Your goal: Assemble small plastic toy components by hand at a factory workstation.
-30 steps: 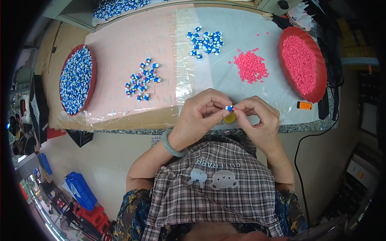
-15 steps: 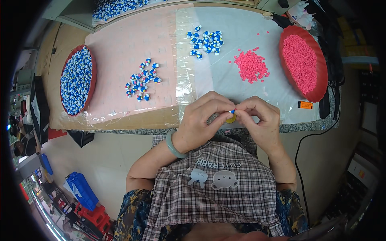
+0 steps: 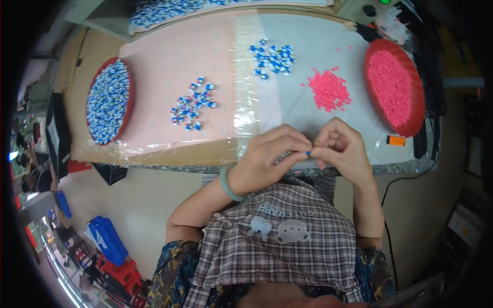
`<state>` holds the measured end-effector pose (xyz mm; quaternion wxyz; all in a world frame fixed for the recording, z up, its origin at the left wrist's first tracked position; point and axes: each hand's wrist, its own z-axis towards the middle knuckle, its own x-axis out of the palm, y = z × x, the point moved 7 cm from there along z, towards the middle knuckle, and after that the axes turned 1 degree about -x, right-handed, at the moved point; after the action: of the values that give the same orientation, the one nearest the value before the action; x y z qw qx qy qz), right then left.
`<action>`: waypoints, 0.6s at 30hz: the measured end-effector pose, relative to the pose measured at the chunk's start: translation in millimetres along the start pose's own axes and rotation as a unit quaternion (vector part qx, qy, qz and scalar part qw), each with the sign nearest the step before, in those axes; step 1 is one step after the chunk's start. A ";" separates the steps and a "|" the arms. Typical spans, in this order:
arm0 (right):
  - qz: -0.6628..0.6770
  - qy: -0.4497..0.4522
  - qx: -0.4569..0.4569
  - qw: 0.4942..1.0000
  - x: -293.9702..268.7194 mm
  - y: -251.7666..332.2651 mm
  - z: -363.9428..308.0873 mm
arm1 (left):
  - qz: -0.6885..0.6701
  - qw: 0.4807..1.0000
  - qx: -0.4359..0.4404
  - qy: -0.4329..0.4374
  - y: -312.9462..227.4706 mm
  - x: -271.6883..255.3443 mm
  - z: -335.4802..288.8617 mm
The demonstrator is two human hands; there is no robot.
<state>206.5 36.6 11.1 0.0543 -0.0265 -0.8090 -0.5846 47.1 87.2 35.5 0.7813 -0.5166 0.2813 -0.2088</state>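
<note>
My left hand pinches a small blue piece between thumb and forefinger, over the table's near edge. Fingers of my right hand are closed in a pinch right against that piece; whatever lies between them is hidden. Beyond my hands is a loose heap of small pink pieces. Farther off lies a group of blue-and-white pieces. Another group of blue-and-white pieces, some with pink on them, is spread to the left.
At the far left stands a red dish full of blue-and-white pieces. A red scalloped dish of pink pieces is at the right, with an orange-and-black block near it. Many more pieces lie on a shelf behind. A black cable hangs at the right.
My hands have shifted slightly right relative to my body, still together. The yellow round thing seen under my fingertips is out of sight. The whole view has moved a little.
</note>
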 end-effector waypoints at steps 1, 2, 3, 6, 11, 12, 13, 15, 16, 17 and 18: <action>-0.002 -0.015 0.008 1.000 -1.3 -1.7 -0.9 | 0.001 1.000 0.014 0.006 -2.7 0.3 2.4; 0.004 -0.002 -0.001 1.000 3.3 -1.0 -1.3 | -0.005 1.000 0.018 0.012 -3.2 0.5 3.8; -0.026 -0.031 -0.009 0.999 2.2 0.5 -3.3 | -0.009 1.000 0.022 0.012 -1.7 -0.4 4.9; -0.100 -0.065 -0.064 0.991 -0.8 4.7 -6.2 | 0.010 1.000 0.023 0.002 -4.2 -17.3 5.5; -0.100 -0.084 -0.083 0.988 -25.8 9.6 -9.7 | 0.208 0.964 -0.101 -0.129 15.8 -103.6 -4.3; -0.124 -0.101 -0.072 0.984 -32.2 7.5 -10.8 | 0.276 0.945 -0.095 -0.148 23.8 -122.9 -7.8; -0.126 -0.106 -0.071 0.984 -36.4 6.7 -12.6 | 0.295 0.937 -0.111 -0.152 27.1 -136.0 -9.2; -0.189 -0.114 -0.066 0.973 -40.7 4.6 -13.0 | 0.406 0.901 -0.053 -0.144 24.0 -148.0 -4.7; -0.191 -0.118 -0.065 0.972 -43.9 1.5 -12.5 | 0.511 0.849 0.003 -0.134 17.6 -144.6 0.4; -0.218 -0.141 -0.082 0.962 -49.6 0.3 -12.6 | 0.487 0.862 -0.007 -0.141 21.1 -141.2 5.7; -0.245 -0.165 -0.098 0.950 -54.7 -0.3 -12.9 | 0.482 0.865 -0.003 -0.139 22.5 -134.0 13.5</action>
<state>261.6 25.3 8.4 -0.2280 0.0714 -0.7269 -0.6439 -44.3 187.7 48.8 0.8139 -0.3430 0.3842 0.2688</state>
